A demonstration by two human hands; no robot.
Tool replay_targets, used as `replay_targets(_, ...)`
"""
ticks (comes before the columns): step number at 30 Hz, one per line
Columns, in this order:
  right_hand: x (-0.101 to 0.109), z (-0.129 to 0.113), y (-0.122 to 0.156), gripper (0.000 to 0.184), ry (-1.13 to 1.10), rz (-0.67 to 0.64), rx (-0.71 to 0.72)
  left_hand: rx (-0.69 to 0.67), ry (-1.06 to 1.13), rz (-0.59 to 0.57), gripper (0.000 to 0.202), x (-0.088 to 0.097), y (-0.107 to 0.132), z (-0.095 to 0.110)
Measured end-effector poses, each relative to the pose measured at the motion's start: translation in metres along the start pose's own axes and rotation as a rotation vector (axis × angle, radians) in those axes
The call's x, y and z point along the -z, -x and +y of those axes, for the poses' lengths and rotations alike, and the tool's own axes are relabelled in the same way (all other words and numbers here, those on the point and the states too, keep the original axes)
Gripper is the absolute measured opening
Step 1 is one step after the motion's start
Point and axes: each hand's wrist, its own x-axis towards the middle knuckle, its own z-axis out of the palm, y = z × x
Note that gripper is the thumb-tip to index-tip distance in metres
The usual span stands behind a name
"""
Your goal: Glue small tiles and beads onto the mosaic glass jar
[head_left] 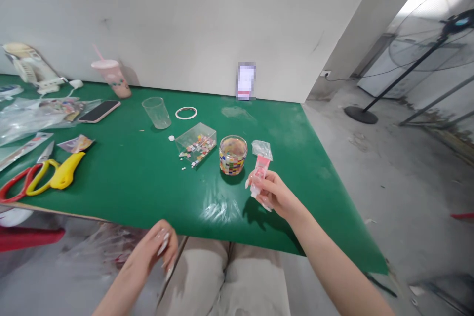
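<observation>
My right hand (272, 191) is closed around a small pink and clear squeeze tube (261, 168), its pale narrow end pointing down. Behind the tube, a crumpled piece of clear plastic (262, 149) lies on the table. Just left of that hand stands a round clear glass jar (232, 158), its side covered with rows of small coloured tiles. My left hand (163, 244) hangs over my lap at the table's front edge, fingers curled in with nothing seen in them. Left of the jar, a clear box (198, 144) lies tipped with small mosaic tiles inside and some spilled out.
On the green table (129, 177) are a clear cup (157, 112), a white ring (186, 112), a phone (99, 111) and a pink tumbler (113, 78). Scissors (40, 173) and plastic bags (33, 116) lie left. Another phone (246, 81) leans on the white panel. A fan (403, 74) stands right.
</observation>
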Motion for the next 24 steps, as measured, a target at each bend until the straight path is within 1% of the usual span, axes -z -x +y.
replay_targets(3, 0.000, 0.002, 0.000, 0.026, 0.008, 0.007, 0.005, -0.139, 0.051, -0.158, 0.045, -0.020, -0.032, 0.039)
replay_targets(5, -0.001, 0.001, -0.001, 0.028, 0.002, 0.049, 0.043, -0.217, 0.105, -0.248, 0.042, -0.040, -0.055, 0.056)
replay_targets(6, -0.001, 0.001, -0.002, 0.029, -0.005, 0.086, 0.076, -0.236, 0.148, -0.292, 0.043, -0.050, -0.064, 0.061)
replay_targets(8, -0.003, -0.001, -0.003, 0.033, -0.026, 0.185, 0.167, -0.278, 0.238, -0.396, 0.045, -0.071, -0.079, 0.065)
replay_targets(10, -0.004, -0.002, -0.004, 0.038, -0.041, 0.284, 0.258, -0.295, 0.319, -0.460, 0.044, -0.088, -0.088, 0.062)
replay_targets(11, -0.004, -0.003, -0.004, 0.039, -0.044, 0.321, 0.290, -0.304, 0.345, -0.473, 0.043, -0.095, -0.089, 0.060)
replay_targets(13, -0.005, -0.004, -0.002, 0.038, -0.041, 0.362, 0.316, -0.325, 0.350, -0.481, 0.041, -0.104, -0.090, 0.054)
replay_targets(14, -0.005, -0.004, 0.000, 0.037, -0.030, 0.360, 0.313, -0.337, 0.336, -0.486, 0.040, -0.108, -0.089, 0.051)
replay_targets(16, -0.005, -0.005, 0.005, 0.034, 0.008, 0.318, 0.286, -0.367, 0.281, -0.495, 0.037, -0.112, -0.087, 0.047)
replay_targets(18, -0.005, -0.006, 0.010, 0.033, 0.041, 0.253, 0.244, -0.442, 0.182, -0.465, 0.037, -0.115, -0.086, 0.044)
replay_targets(19, -0.005, -0.007, 0.012, 0.035, 0.041, 0.224, 0.222, -0.509, 0.112, -0.424, 0.037, -0.117, -0.086, 0.043)
replay_targets(22, -0.004, -0.009, 0.016, 0.040, -0.015, 0.165, 0.165, -0.793, -0.144, -0.250, 0.033, -0.122, -0.088, 0.043)
replay_targets(24, -0.001, -0.009, 0.016, 0.041, -0.046, 0.129, 0.137, -0.925, -0.247, -0.169, 0.028, -0.126, -0.090, 0.044)
